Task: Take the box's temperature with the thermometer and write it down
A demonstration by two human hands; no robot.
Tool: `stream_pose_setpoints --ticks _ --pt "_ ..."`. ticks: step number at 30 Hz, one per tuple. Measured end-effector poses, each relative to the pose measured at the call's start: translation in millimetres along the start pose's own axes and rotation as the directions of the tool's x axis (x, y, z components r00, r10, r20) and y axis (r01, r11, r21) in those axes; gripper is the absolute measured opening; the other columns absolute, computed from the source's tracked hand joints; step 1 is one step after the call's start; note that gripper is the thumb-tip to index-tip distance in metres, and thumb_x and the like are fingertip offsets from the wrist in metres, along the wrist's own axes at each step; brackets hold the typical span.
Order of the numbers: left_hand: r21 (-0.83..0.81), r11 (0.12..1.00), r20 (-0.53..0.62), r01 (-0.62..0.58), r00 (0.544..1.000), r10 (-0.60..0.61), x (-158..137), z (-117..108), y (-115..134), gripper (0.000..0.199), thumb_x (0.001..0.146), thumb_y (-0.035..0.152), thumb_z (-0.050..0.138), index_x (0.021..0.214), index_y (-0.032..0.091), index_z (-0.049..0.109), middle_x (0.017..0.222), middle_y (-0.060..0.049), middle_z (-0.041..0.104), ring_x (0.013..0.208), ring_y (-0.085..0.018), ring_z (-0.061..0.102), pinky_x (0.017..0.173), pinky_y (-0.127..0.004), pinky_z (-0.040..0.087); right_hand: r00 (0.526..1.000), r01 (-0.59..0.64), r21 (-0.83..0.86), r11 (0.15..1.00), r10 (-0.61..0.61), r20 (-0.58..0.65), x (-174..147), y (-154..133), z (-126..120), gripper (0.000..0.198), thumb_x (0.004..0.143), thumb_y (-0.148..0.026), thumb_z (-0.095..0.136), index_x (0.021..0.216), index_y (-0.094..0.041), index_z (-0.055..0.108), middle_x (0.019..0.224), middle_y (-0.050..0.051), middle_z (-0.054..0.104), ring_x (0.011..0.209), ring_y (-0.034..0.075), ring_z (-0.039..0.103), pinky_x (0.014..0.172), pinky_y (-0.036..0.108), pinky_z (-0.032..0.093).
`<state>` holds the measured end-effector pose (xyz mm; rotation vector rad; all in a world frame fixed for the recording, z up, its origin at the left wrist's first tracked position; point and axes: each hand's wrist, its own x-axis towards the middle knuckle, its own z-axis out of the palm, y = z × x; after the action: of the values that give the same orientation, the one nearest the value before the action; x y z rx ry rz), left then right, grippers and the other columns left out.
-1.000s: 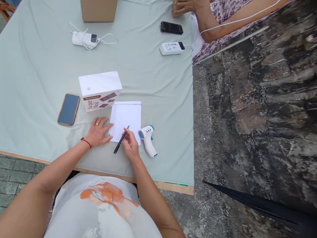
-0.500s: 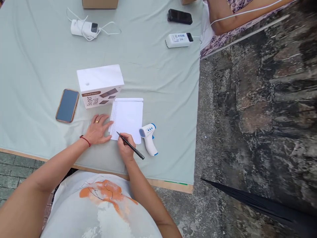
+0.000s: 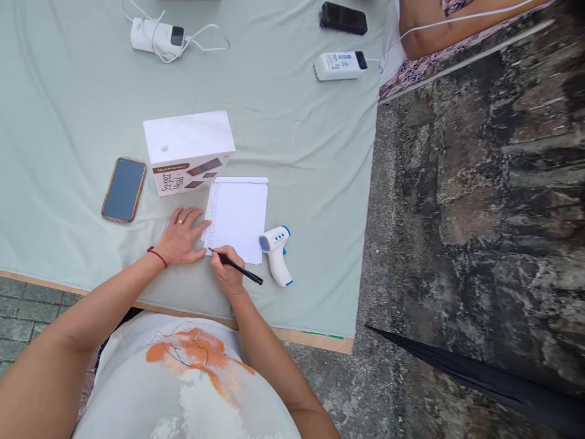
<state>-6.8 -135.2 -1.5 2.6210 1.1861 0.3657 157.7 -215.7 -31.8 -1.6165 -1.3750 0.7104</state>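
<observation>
A white notepad (image 3: 240,213) lies near the table's front edge, with small handwriting down its left side. My left hand (image 3: 183,238) is spread flat, its thumb and forefinger resting on the pad's left edge. In my right hand (image 3: 228,274) is a black pen (image 3: 242,271), tilted, its tip at the lower left corner of the page. Just right of the pad is a white and blue infrared thermometer (image 3: 276,255). Behind the pad's left corner stands a white box (image 3: 189,135) with brown print.
A phone (image 3: 124,189) lies left of the box. Farther back are a white power bank (image 3: 158,38) with a looped cable, another white power bank (image 3: 340,65) and a black device (image 3: 343,18). Another person's arm (image 3: 425,30) is at the far right corner. The table edge drops to stone ground.
My right hand has moved left and the pen tip has come down from mid-left to the page's lower left corner. The view has shifted slightly; my left hand stays on the pad.
</observation>
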Motion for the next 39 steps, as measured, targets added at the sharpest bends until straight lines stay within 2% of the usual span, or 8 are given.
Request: stream_pose_setpoints --ticks 6,12,16,30,39 --pt "-0.004 1.000 -0.037 -0.025 0.999 0.025 -0.2 0.8 -0.6 0.062 0.074 0.046 0.064 0.128 0.016 0.059 0.136 -0.019 0.049 0.127 -0.036 0.044 0.113 -0.057 0.026 0.995 0.096 0.004 0.995 -0.095 -0.022 0.5 0.6 1.1 0.014 0.081 -0.027 0.049 0.072 -0.021 0.057 0.061 -0.001 0.057 0.055 0.013 0.053 0.057 0.026 0.044" --pt "-0.006 1.000 0.000 -0.006 1.000 0.006 -0.3 -2.0 1.1 0.061 0.076 0.046 0.062 0.129 0.015 0.058 0.139 -0.019 0.047 0.130 -0.035 0.042 0.115 -0.056 0.024 0.971 0.227 -0.040 0.973 -0.229 -0.073 1.4 0.0 3.9 0.014 0.083 -0.021 0.050 0.071 -0.020 0.056 0.059 -0.004 0.054 0.052 0.011 0.050 0.053 0.023 0.040" --pt "0.002 1.000 0.005 -0.004 1.000 0.004 -0.2 -2.7 1.8 0.062 0.076 0.046 0.062 0.129 0.015 0.057 0.139 -0.019 0.047 0.130 -0.035 0.042 0.115 -0.055 0.023 0.958 0.270 -0.053 0.961 -0.274 -0.090 2.0 1.0 4.7 0.013 0.083 -0.019 0.051 0.072 -0.019 0.057 0.059 -0.004 0.055 0.052 0.010 0.050 0.053 0.022 0.040" --pt "0.006 1.000 0.011 -0.005 1.000 0.005 -0.2 -0.6 1.3 0.062 0.077 0.046 0.062 0.130 0.015 0.056 0.140 -0.018 0.047 0.131 -0.035 0.041 0.115 -0.055 0.022 0.990 0.140 -0.006 0.990 -0.140 -0.028 1.8 2.8 3.2 0.014 0.081 -0.025 0.048 0.071 -0.020 0.055 0.059 -0.003 0.054 0.053 0.011 0.048 0.054 0.024 0.040" --pt "0.019 1.000 0.016 -0.007 1.000 0.006 0.0 -1.8 1.3 0.063 0.077 0.047 0.062 0.131 0.015 0.057 0.140 -0.018 0.047 0.131 -0.035 0.041 0.115 -0.056 0.023 0.987 0.149 0.041 0.988 -0.146 -0.073 0.2 4.4 2.7 0.012 0.081 -0.022 0.050 0.072 -0.020 0.056 0.061 -0.003 0.055 0.054 0.011 0.050 0.054 0.024 0.042"
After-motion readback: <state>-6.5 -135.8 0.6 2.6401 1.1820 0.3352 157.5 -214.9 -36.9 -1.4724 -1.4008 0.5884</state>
